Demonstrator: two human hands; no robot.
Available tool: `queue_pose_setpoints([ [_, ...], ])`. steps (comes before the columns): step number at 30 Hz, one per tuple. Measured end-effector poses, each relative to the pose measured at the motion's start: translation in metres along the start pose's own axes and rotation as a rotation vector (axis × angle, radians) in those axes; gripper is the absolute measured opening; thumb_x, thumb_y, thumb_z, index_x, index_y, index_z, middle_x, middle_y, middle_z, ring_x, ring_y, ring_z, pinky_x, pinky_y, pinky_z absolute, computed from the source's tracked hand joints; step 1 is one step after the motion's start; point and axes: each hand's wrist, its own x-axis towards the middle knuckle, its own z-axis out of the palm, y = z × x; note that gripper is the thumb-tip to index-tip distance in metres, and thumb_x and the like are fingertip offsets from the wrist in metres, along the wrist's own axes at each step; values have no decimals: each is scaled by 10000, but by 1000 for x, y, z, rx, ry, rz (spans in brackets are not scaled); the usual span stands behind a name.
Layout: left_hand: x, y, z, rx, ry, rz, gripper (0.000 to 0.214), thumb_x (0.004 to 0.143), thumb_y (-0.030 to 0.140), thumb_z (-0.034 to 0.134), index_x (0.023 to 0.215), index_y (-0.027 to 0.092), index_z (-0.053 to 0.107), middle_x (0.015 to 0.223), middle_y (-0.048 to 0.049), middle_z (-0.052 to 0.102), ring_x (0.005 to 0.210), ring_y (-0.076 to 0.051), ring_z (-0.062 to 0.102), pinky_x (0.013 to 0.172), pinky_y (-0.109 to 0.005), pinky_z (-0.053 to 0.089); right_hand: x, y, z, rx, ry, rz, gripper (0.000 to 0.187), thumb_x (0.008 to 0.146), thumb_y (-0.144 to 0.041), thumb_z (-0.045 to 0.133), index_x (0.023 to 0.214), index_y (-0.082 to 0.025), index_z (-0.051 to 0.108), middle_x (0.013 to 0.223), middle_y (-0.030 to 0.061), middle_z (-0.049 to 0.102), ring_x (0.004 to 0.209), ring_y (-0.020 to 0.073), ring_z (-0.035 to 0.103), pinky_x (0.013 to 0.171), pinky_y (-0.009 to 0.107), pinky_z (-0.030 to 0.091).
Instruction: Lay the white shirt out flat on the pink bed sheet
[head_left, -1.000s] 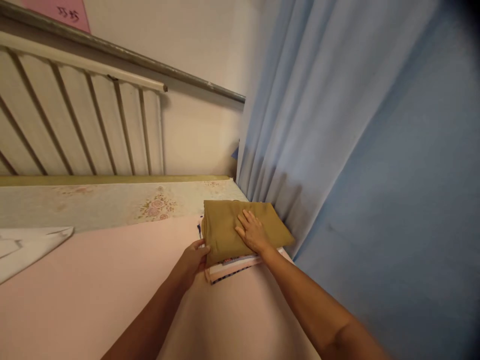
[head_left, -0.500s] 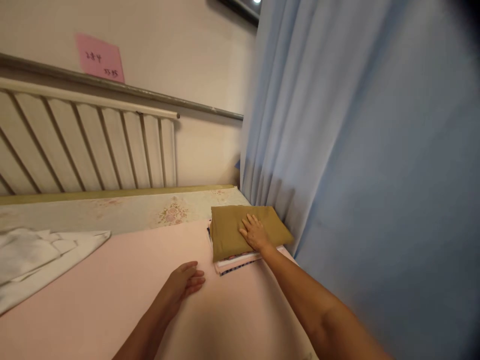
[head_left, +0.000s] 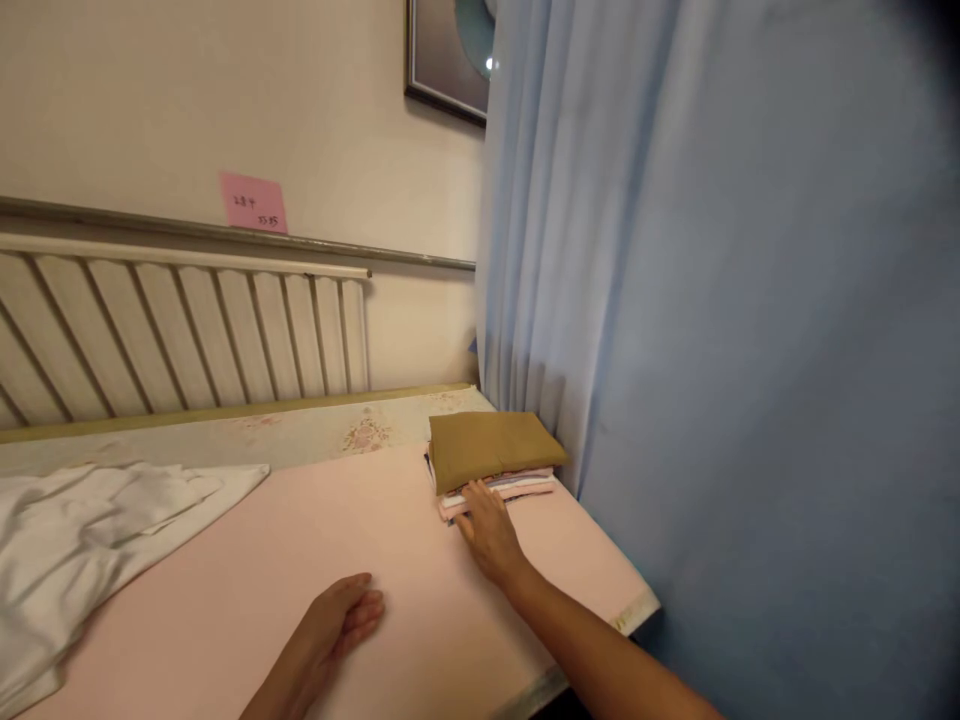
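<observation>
A stack of folded cloths (head_left: 495,490) lies at the far right corner of the pink-covered surface, with a folded mustard-brown cloth (head_left: 491,445) on top. My right hand (head_left: 491,530) is at the front edge of this stack, fingers spread and fingertips by the layers under the brown cloth; whether they touch cannot be made out. Lower and to the left, my left hand (head_left: 337,620) hovers over the pink cover (head_left: 315,530) with its fingers loosely curved and nothing in it.
A crumpled white cloth (head_left: 112,540) lies on the left. Behind are a floral strip (head_left: 367,432), a radiator (head_left: 180,330) and a pink note (head_left: 253,203) on the wall. A blue curtain (head_left: 720,320) hangs close on the right. The surface's edge shows at lower right.
My right hand has slid off the top of the brown cloth toward me, to the stack's front edge. My left hand has drawn back a little, down and left. The view has shifted.
</observation>
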Motion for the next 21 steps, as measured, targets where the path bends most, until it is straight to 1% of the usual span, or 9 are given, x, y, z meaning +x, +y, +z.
queue_pose_setpoints([
  [2, -10, -4, -10, -9, 23, 8, 198, 820, 210, 668, 988, 154, 578, 763, -75, 703, 633, -160, 686, 635, -278, 587, -26, -18, 16, 38, -22, -53, 412, 939, -283, 515, 1337, -175, 515, 1423, 114, 507, 1382, 241, 374, 1154, 467, 270],
  [5, -22, -11, -28, -5, 43, 35, 171, 823, 215, 655, 952, 156, 562, 716, -60, 685, 591, -144, 662, 617, -269, 573, -64, -41, 47, 76, -78, -98, 391, 916, -284, 550, 1297, -196, 560, 1388, 107, 545, 1339, 250, 441, 1130, 468, 331],
  [7, -28, -15, -44, -3, 44, 61, 151, 826, 228, 646, 925, 160, 554, 702, -51, 676, 577, -135, 651, 601, -262, 561, -86, -53, 68, 85, -105, -119, 378, 910, -270, 551, 1279, -191, 581, 1365, 108, 566, 1323, 257, 463, 1121, 472, 349],
  [10, -33, -20, -70, 14, 83, 106, 151, 791, 221, 667, 841, 172, 533, 639, -19, 640, 506, -117, 612, 511, -228, 509, -108, -64, 94, 79, -117, -194, 366, 902, -267, 550, 1255, -186, 605, 1341, 120, 584, 1302, 282, 486, 1102, 505, 370],
  [11, -33, -21, -79, 13, 106, 122, 175, 766, 215, 687, 812, 178, 523, 597, 3, 611, 466, -109, 586, 470, -212, 474, -113, -65, 100, 73, -108, -245, 369, 899, -268, 548, 1255, -194, 606, 1352, 117, 575, 1316, 292, 468, 1105, 525, 359],
  [13, -32, -20, -97, 7, 161, 158, 227, 720, 207, 722, 777, 188, 503, 533, 42, 553, 406, -91, 531, 418, -183, 402, -118, -66, 108, 50, -89, -338, 387, 909, -268, 521, 1284, -201, 589, 1383, 116, 546, 1325, 295, 456, 1095, 529, 371],
  [16, -29, -13, -126, 18, 267, 220, 232, 713, 215, 720, 778, 189, 499, 512, 56, 527, 386, -83, 499, 408, -173, 357, -118, -64, 115, 22, -36, -366, 371, 934, -302, 489, 1274, -204, 599, 1359, 109, 571, 1298, 288, 489, 1074, 513, 398],
  [19, -28, 0, -160, 51, 429, 304, 172, 754, 241, 667, 831, 178, 526, 577, 26, 577, 456, -108, 561, 466, -204, 422, -117, -61, 120, -6, -8, -379, 364, 947, -350, 474, 1253, -216, 618, 1346, 96, 584, 1278, 280, 513, 1067, 492, 410],
  [21, -32, 12, -187, 82, 572, 355, 196, 767, 272, 642, 904, 175, 541, 686, -11, 631, 588, -153, 643, 558, -249, 488, -117, -59, 123, -33, -7, -383, 376, 948, -379, 465, 1248, -216, 624, 1343, 94, 585, 1264, 283, 526, 1055, 487, 423],
])
